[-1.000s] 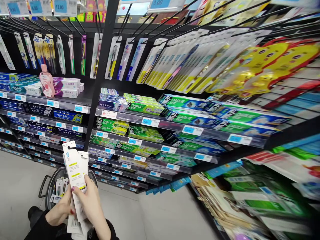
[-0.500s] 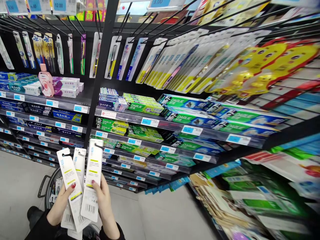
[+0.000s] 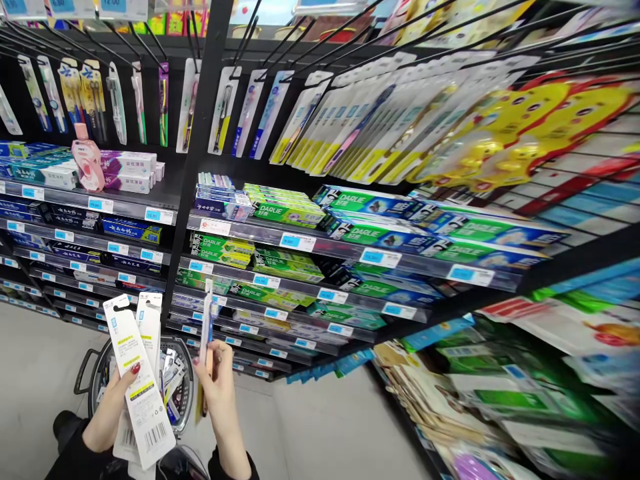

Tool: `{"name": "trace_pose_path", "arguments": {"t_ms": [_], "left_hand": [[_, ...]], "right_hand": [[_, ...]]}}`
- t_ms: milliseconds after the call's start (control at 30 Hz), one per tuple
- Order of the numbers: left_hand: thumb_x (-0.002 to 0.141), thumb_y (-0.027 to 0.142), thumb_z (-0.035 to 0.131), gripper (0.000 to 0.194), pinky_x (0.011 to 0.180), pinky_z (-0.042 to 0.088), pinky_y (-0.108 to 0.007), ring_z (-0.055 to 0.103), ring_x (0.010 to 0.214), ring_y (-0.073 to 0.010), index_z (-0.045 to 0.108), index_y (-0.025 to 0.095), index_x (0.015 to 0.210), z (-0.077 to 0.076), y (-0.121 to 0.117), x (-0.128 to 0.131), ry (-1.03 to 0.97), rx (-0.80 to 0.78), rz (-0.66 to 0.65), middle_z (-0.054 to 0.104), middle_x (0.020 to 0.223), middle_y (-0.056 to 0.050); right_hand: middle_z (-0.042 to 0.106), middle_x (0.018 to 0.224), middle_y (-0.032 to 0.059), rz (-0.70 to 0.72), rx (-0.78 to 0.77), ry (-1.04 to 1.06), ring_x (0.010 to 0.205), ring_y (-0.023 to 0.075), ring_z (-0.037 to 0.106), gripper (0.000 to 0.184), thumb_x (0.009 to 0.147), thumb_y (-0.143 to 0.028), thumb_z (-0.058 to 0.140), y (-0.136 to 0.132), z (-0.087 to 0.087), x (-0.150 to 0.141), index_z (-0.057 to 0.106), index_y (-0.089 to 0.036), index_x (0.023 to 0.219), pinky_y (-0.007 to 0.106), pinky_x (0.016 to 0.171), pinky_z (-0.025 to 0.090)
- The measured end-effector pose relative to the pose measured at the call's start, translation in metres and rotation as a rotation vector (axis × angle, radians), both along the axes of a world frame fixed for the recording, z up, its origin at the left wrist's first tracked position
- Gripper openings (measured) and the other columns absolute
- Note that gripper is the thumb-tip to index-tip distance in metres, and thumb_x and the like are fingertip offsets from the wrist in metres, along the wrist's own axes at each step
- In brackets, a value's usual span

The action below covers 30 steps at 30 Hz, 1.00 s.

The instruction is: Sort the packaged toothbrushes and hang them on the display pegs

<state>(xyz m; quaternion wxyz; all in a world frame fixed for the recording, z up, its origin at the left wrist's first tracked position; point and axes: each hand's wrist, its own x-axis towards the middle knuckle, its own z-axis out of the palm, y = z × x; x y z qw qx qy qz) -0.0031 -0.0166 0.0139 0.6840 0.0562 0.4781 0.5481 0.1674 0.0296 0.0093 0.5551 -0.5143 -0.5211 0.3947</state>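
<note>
Shop aisle, pale smooth tiled floor [image 3: 310, 427] with faint joints, evenly lit. Black shelving unit [image 3: 199, 133], several tiers deep, split by a dark upright; blue-and-white price tags [image 3: 297, 242] along the shelf edges, metal display hooks [image 3: 245, 30] projecting from the black back panel above. At right, wire grid panel [image 3: 575, 177] beside the upper bay; lower down, a separate rack of green packets [image 3: 520, 387], partly blurred.

Counting now: at least two white packs [image 3: 143, 393] in my left hand [image 3: 107, 417], one edge-on pack [image 3: 205, 323] in my right hand [image 3: 221, 390], one basket [image 3: 191, 383], one pink bottle [image 3: 88, 162], two yellow cartoon packs [image 3: 535, 110] showing.
</note>
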Motion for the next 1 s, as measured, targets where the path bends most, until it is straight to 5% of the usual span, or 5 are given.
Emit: {"name": "trace_pose_path", "arguments": {"t_ms": [200, 333, 667, 800, 1000], "left_hand": [[0.068, 0.032, 0.066, 0.079, 0.075, 0.050, -0.044, 0.064, 0.084, -0.0301, 0.025, 0.024, 0.135, -0.004, -0.001, 0.000, 0.045, 0.009, -0.010, 0.066, 0.103, -0.011], [0.069, 0.034, 0.065, 0.080, 0.073, 0.050, -0.044, 0.064, 0.082, -0.0304, 0.023, 0.024, 0.136, -0.004, -0.001, -0.001, 0.048, 0.003, -0.040, 0.067, 0.100, -0.010], [0.070, 0.034, 0.064, 0.075, 0.078, 0.048, -0.045, 0.059, 0.097, -0.0328, 0.027, 0.025, 0.134, -0.005, -0.002, -0.001, 0.087, -0.025, -0.066, 0.060, 0.114, -0.013], [0.069, 0.035, 0.065, 0.077, 0.078, 0.048, -0.046, 0.060, 0.094, -0.0331, 0.026, 0.024, 0.134, -0.006, -0.003, -0.001, 0.066, -0.030, -0.075, 0.062, 0.111, -0.013], [0.067, 0.033, 0.066, 0.078, 0.076, 0.048, -0.047, 0.061, 0.090, -0.0343, 0.028, 0.017, 0.133, -0.004, -0.005, -0.003, 0.050, -0.001, -0.103, 0.066, 0.100, -0.014]], "right_hand": [[0.054, 0.090, 0.0043, -0.084, 0.047, -0.322, 0.084, 0.0204, 0.053, 0.019, 0.076, -0.022, 0.051, -0.004, 0.005, 0.002, 0.050, -0.021, 0.095, 0.033, 0.073, 0.041], [0.054, 0.091, 0.0052, -0.095, 0.063, -0.313, 0.086, 0.0212, 0.053, 0.018, 0.078, -0.026, 0.050, -0.006, 0.008, 0.003, 0.052, -0.021, 0.095, 0.033, 0.074, 0.041], [0.051, 0.073, -0.0006, 0.101, -0.334, 0.822, 0.047, 0.0077, 0.042, 0.016, 0.077, -0.027, 0.055, 0.013, 0.014, 0.010, 0.049, -0.023, 0.091, 0.021, 0.042, 0.038], [0.048, 0.072, -0.0003, 0.268, -0.245, 1.034, 0.041, 0.0057, 0.032, 0.008, 0.079, -0.020, 0.047, 0.022, 0.012, 0.021, 0.054, -0.020, 0.083, 0.018, 0.035, 0.032], [0.049, 0.081, 0.0014, 0.286, -0.208, 1.176, 0.036, 0.0030, 0.026, 0.014, 0.084, -0.021, 0.042, 0.020, 0.009, 0.023, 0.055, -0.020, 0.089, 0.016, 0.029, 0.024]]}}
